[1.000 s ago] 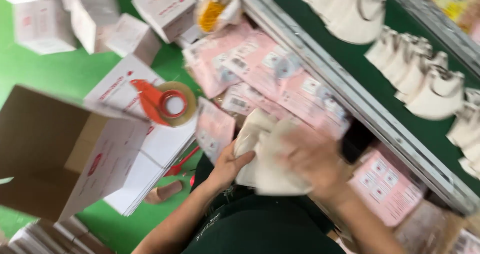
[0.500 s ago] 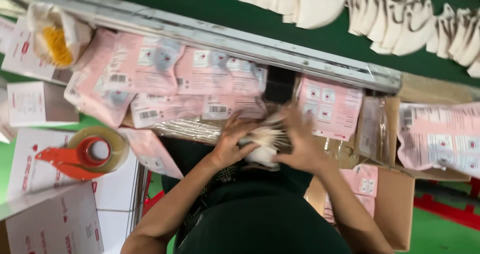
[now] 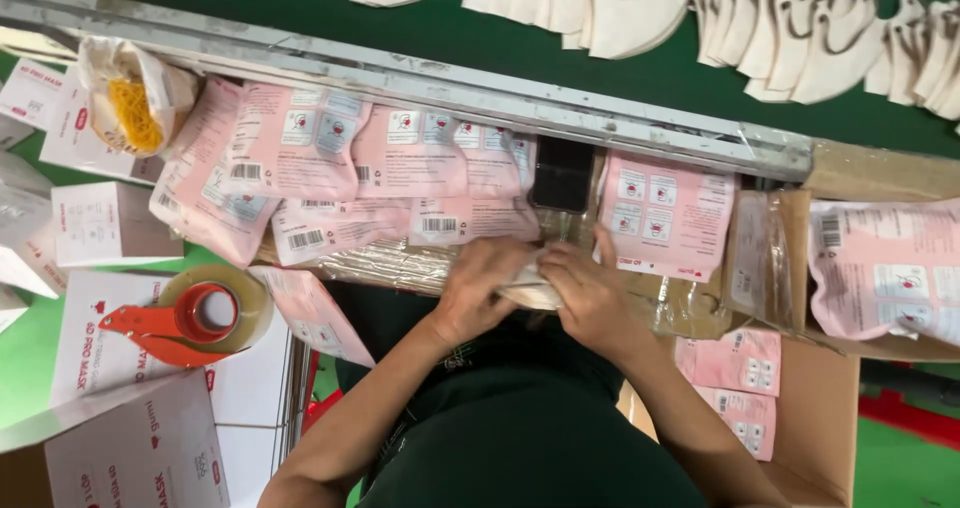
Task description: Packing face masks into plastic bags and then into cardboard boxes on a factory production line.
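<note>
My left hand [image 3: 485,286] and my right hand [image 3: 583,293] are closed together around a small stack of white folded masks [image 3: 527,292], close to my body at the table's near edge. Only a sliver of the stack shows between the fingers. Pink printed pouches [image 3: 400,153] lie overlapping in a row just beyond my hands. One more pink pouch [image 3: 665,213] lies right behind my right hand. A black phone [image 3: 562,173] rests among the pouches.
A grey metal rail [image 3: 420,83] runs across, with loose white masks [image 3: 800,38] on the green belt beyond. At left stand white cartons [image 3: 105,223], a red tape dispenser [image 3: 195,318] and a bag of yellow ties [image 3: 135,108]. An open cardboard box [image 3: 800,398] holds pink pouches at right.
The view swung from the left side to straight over the pouches. The white masks, loosely spread in my hands a second ago, are now gathered tight between both hands.
</note>
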